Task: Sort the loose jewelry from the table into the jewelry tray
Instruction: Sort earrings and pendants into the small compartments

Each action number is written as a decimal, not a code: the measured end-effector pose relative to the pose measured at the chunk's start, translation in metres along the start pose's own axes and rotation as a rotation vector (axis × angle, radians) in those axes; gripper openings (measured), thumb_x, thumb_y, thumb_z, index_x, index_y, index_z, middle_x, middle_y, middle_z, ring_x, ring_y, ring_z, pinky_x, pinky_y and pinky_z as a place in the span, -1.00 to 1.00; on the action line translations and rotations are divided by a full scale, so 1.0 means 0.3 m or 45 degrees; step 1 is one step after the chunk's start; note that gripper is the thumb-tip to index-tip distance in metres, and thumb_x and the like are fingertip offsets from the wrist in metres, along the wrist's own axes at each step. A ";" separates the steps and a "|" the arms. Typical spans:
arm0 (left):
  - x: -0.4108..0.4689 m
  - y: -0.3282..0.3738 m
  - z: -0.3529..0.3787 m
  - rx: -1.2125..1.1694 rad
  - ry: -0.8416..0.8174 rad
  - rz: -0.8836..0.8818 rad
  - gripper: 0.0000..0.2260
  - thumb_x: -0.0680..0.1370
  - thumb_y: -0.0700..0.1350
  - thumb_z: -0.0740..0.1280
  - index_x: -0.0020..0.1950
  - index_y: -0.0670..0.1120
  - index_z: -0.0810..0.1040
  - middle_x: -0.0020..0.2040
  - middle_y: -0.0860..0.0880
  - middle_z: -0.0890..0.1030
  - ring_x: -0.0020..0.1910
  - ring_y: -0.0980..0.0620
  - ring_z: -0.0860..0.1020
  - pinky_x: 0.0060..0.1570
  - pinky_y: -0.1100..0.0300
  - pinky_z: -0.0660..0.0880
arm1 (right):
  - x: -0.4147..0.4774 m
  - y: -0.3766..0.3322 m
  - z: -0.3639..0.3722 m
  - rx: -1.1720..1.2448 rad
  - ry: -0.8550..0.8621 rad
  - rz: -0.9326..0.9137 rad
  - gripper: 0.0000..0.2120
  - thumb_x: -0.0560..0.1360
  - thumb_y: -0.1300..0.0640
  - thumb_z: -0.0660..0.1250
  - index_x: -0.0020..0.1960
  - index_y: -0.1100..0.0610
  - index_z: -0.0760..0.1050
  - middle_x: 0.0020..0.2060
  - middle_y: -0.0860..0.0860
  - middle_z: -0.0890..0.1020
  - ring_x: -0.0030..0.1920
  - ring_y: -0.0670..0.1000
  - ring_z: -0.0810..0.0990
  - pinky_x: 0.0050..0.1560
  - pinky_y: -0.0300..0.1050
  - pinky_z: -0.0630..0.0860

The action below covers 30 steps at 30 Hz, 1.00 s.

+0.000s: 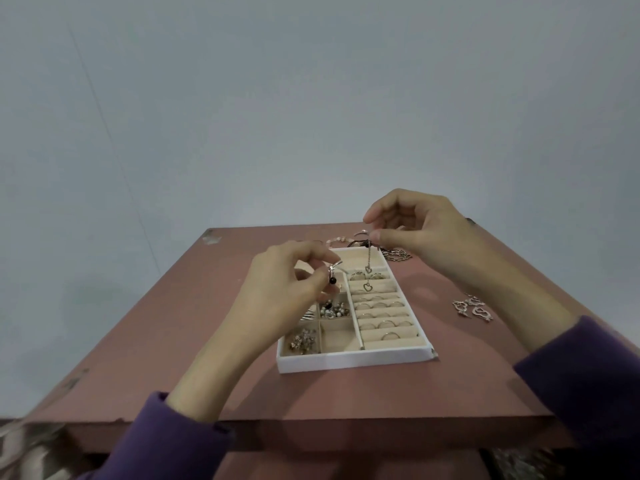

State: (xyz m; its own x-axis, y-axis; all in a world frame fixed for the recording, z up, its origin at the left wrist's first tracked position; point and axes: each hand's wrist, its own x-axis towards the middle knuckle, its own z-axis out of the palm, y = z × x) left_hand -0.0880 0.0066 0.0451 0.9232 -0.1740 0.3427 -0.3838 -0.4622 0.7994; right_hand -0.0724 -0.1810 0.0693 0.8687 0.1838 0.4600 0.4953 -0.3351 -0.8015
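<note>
The reddish, scuffed table (166, 327) carries the jewelry tray (349, 362), a white-rimmed rectangle lined in pale beige fabric, with square pockets down its left half and padded ring rolls (384, 323) down its right. Above the tray's far right end the right hand (422, 230) pinches a thin metal chain (369, 258) between thumb and forefinger. The chain hangs straight down, long axis upright, and its small heart charm dangles just over the far compartments, so lowering it looks like a plain downward drop. Over the tray's left pockets the left hand (287, 282) pinches a small silvery piece with a black bead (332, 280) in curled fingertips, close above the pocket of mixed beads. To the tray's right, well apart, lie loose openwork heart pendants (472, 308). Just beyond its far edge sit a tangle of chain links (398, 254) and a pale beaded bracelet (337, 240), not yet sorted.
</note>
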 end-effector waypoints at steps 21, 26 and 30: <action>0.013 -0.049 -0.058 -0.070 0.050 -0.049 -0.86 0.52 -0.23 0.28 -0.06 -0.05 0.62 -0.27 0.00 0.69 -0.37 0.06 0.67 -0.39 0.48 0.45 | 0.007 -0.024 0.068 -0.009 -0.050 0.020 -0.83 0.41 0.39 0.37 -0.11 0.15 0.55 -0.28 0.04 0.58 -0.31 -0.10 0.55 -0.25 -0.39 0.48; 0.036 -0.049 -0.053 -0.033 0.066 -0.019 -0.84 0.52 -0.22 0.28 -0.10 -0.01 0.62 -0.28 -0.02 0.70 -0.34 0.10 0.67 -0.30 0.37 0.55 | 0.013 -0.019 0.074 -0.012 -0.042 0.033 -0.84 0.41 0.40 0.37 -0.12 0.17 0.55 -0.28 0.05 0.57 -0.36 -0.14 0.56 -0.29 -0.41 0.46; 0.054 -0.052 -0.036 -0.047 0.043 -0.025 -0.83 0.52 -0.22 0.27 -0.12 0.00 0.61 -0.24 -0.07 0.70 -0.28 0.06 0.68 -0.23 0.22 0.61 | 0.022 -0.012 0.075 -0.038 -0.015 0.025 -0.82 0.41 0.40 0.36 -0.14 0.13 0.55 -0.27 0.06 0.58 -0.34 -0.11 0.56 -0.29 -0.41 0.46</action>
State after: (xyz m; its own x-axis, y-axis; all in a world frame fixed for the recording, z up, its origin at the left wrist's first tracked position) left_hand -0.0674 0.0203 0.0436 0.9297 -0.1357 0.3423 -0.3664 -0.4330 0.8236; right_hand -0.0683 -0.1578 0.0666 0.8784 0.1880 0.4393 0.4777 -0.3663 -0.7985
